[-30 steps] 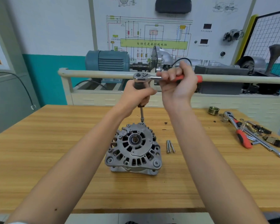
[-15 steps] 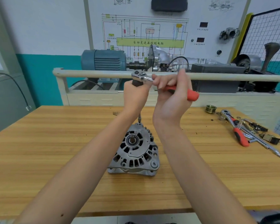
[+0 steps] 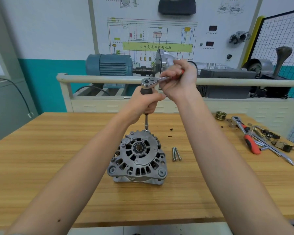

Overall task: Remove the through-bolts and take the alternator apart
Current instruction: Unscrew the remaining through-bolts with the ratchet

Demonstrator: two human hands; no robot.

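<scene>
A grey alternator (image 3: 137, 156) stands on the wooden table (image 3: 41, 158), its finned face up. A ratchet wrench (image 3: 149, 81) sits on a dark-handled extension whose thin shaft (image 3: 146, 122) runs down to a bolt at the alternator's far rim. My left hand (image 3: 143, 105) grips the dark extension handle just under the ratchet head. My right hand (image 3: 180, 79) grips the red ratchet handle, which points to the far right and is mostly hidden by the fingers. Two removed through-bolts (image 3: 176, 153) lie side by side right of the alternator.
At the table's right end lie a second red-handled ratchet (image 3: 246, 135), a long chrome bar (image 3: 275, 152), a ribbed pulley (image 3: 220, 115) and several small parts. Behind the table runs a pale rail (image 3: 100, 79) in front of a blue motor (image 3: 109, 64) and a wiring panel.
My right hand has swung the ratchet handle away from me, from pointing right and slightly toward me to pointing to the far right. My left hand stays on the extension handle.
</scene>
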